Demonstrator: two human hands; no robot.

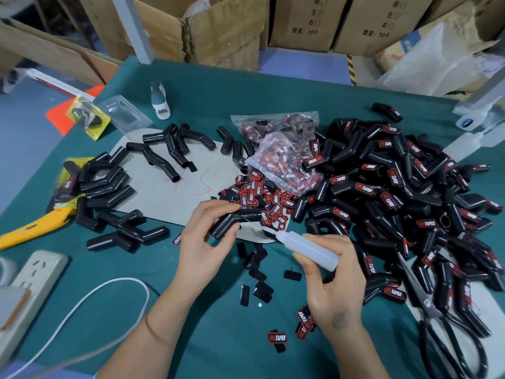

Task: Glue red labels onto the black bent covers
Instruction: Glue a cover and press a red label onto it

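Holding bent cover in L hand, glue bottle in R hand.

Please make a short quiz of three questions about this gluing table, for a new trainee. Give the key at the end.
1. True or false: the left hand holds a black bent cover.
2. What does the right hand grip?
A. scissors
B. a glue bottle
C. a yellow knife
3. Fill in: the big pile of labelled covers lies to the person's ____ side.

Key
1. True.
2. B: the glue bottle, with its nozzle aimed toward the held cover. The scissors and the yellow knife lie untouched on the table.
3. Right.
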